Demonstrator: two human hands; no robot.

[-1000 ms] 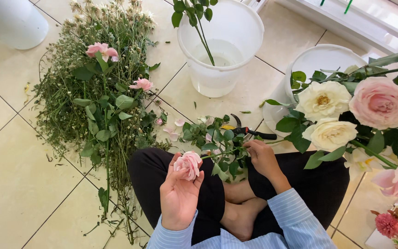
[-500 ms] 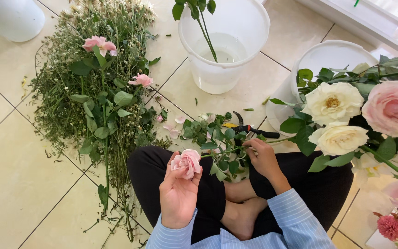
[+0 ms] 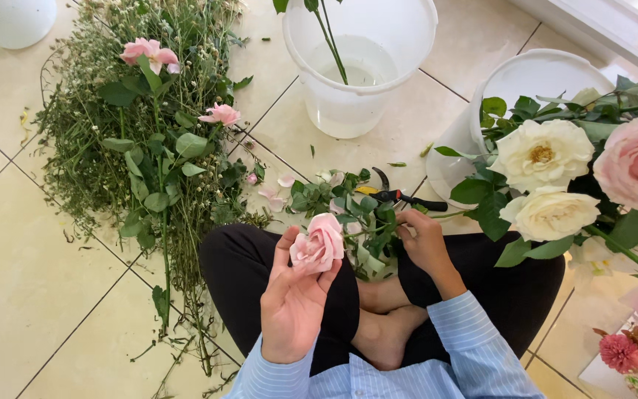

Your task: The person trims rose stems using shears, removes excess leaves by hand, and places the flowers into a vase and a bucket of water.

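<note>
I sit cross-legged on a tiled floor. My left hand [image 3: 295,299] cups the head of a pink rose [image 3: 319,244] above my left knee. Its leafy stem [image 3: 369,222] runs right to my right hand [image 3: 422,240], whose fingers pinch the stem among the leaves. Black-handled pruning shears [image 3: 405,197] lie on the floor just beyond my right hand.
A heap of cut greenery and pink roses [image 3: 149,140] lies at the left. A white bucket [image 3: 359,59] with water and one stem stands ahead, another bucket [image 3: 515,96] at the right. Cream and pink roses [image 3: 577,177] lean in from the right. Loose petals [image 3: 271,193] lie near my knee.
My left hand has turned the rose head a little in its palm. My right hand stays on the stem.
</note>
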